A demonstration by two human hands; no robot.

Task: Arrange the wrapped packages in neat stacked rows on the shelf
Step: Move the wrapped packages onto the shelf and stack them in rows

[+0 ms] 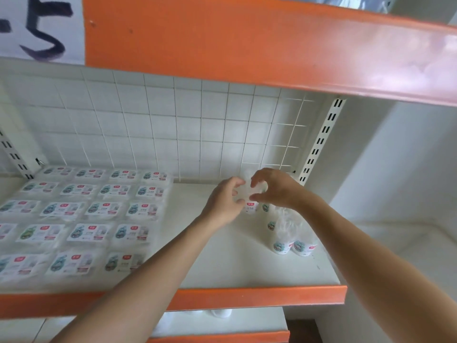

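Head view, upper beam (247, 45): glossy orange metal band above the hands, cut off at the right edge.
Shelf (222, 263): smooth white board with an orange front lip, lying under both hands.
Wire grid (173, 125): white square mesh standing behind the hands at the back of the shelf.
Paper sign (42, 28): white sheet up and to the left of the hands, with a dark hand-drawn "5" after a dash. The rest is cut off by the frame.
Flat packages (81, 219): to the left of the left hand. Clear-wrapped white packs lie flat in even rows, and the outermost are cut off. Each label shows a red tag, a teal cartoon figure and small print too blurred to read.
Slotted upright (321, 139): white metal strip with paired dark slots, behind and to the right of the right hand.
Standing packages (291, 241): just under the right wrist. Rounded clear-wrapped packs stand upright with teal figures low on them. The wrist partly hides them, so the count is unclear.
Wrapped package (248, 194): between the two hands, near the back of the shelf. It has clear crinkled film and a red tag low down, and the writing is unreadable. Whether it rests on the shelf cannot be told.
Left hand (227, 201): fingers curled, pinching the wrapped package's left side.
Right hand (274, 188): fingers curled over its top and right side, close to the left hand.
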